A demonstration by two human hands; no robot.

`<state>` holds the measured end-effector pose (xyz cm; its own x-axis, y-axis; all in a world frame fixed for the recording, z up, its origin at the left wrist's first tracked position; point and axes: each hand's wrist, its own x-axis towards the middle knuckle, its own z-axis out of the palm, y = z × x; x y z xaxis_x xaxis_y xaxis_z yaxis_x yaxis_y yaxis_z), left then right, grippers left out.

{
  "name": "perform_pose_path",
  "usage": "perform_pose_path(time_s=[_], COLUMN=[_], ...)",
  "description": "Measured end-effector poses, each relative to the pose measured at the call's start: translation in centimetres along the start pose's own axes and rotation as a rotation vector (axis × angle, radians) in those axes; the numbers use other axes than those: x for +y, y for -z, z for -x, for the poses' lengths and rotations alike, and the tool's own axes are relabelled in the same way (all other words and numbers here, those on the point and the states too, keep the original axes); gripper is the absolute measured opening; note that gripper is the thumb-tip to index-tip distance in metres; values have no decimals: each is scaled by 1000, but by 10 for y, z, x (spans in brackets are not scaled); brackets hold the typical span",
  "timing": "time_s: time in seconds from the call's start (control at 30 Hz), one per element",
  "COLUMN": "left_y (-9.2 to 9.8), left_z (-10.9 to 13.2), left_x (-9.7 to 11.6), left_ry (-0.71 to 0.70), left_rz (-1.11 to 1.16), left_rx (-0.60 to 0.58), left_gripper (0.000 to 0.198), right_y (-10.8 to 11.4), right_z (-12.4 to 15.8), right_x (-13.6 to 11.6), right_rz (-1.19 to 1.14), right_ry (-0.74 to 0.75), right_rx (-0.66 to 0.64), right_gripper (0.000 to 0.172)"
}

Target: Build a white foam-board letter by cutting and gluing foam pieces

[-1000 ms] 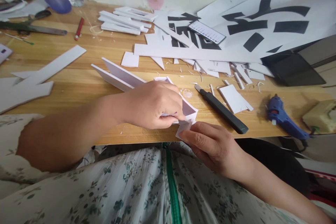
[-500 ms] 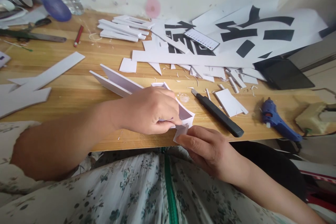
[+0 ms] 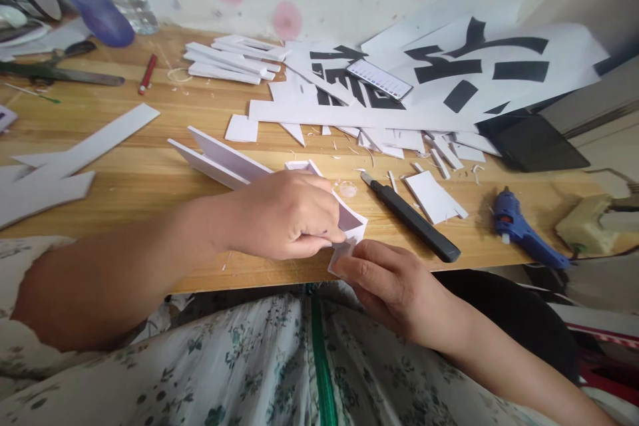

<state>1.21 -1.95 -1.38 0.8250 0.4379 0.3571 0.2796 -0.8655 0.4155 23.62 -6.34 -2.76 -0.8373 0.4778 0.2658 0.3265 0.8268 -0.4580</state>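
the left hand [image 3: 289,216] lies curled over a small white foam-board piece with angled, folded-up walls [image 3: 351,218], its fingers pressed together and the thumb pinching the piece's near corner against the fingertips. the right hand [image 3: 394,279] comes up from below the table edge, with its thumb and forefinger closed on the little flap that hangs from that same corner, so both hands meet on the piece. the piece sits at the front edge of the light wooden table [image 3: 150,173], partly overhanging it, just above the person's flowered lap. two long white foam-board strips [image 3: 219,156] run out from behind the left hand toward the left. just to the right of the piece lies a black utility knife [image 3: 409,216], slanted, and beside that a small white rectangular offcut [image 3: 433,196]. further right rests a blue glue gun [image 3: 524,229]. large white sheets printed with black characters [image 3: 474,66] cover the far right of the table.
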Motion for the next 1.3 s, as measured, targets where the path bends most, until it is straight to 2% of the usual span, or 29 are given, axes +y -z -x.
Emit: perform_pose_path(time_s=[0.57, 0.73, 0.87, 1.07, 1.3], left_y=[-2, -2, 0, 1, 0], left_z=[1, 2, 3, 1, 1], left_x=[0, 1, 2, 2, 0], left_ry=[2, 0, 55, 36, -59], left_rz=[-6, -44, -40, -18, 19], left_rx=[23, 75, 65, 61, 78], left_gripper=[19, 17, 19, 20, 17], right_y=[1, 6, 11, 8, 6], right_z=[0, 7, 17, 23, 19], right_x=[-4, 1, 5, 6, 5], right_rz=[48, 10, 29, 73, 81], right_ry=[4, 95, 95, 70, 46], right_rx=[-7, 103, 219, 239, 214], right_gripper=[23, 29, 29, 31, 29])
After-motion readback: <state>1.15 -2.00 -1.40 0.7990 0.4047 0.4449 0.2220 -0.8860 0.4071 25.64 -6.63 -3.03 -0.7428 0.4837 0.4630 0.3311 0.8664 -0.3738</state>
